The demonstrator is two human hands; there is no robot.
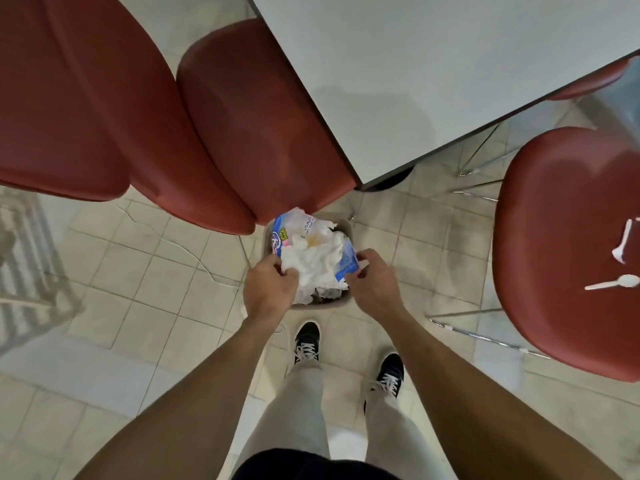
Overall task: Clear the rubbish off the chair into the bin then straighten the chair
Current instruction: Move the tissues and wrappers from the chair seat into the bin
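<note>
Two hands, the left hand (pixel 268 287) and right hand (pixel 374 282), have fingers curled, pinching crumpled white tissue and shiny blue wrappers (pixel 317 258) over the bin (pixel 341 302). Right of the fingers, two white plastic spoons (pixel 620 284) lie on a smooth red chair (pixel 561 258).

Bin (pixel 347 226) mostly hidden by rubbish (pixel 313 258), wrapper print blurred, right chair (pixel 561 244) cropped.

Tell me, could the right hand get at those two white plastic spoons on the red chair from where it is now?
Probably not yet. The right hand grips the blue-and-white wrapper over the bin. The spoons lie uncovered on the chair at the right, so the way looks free once it lets go.
</note>
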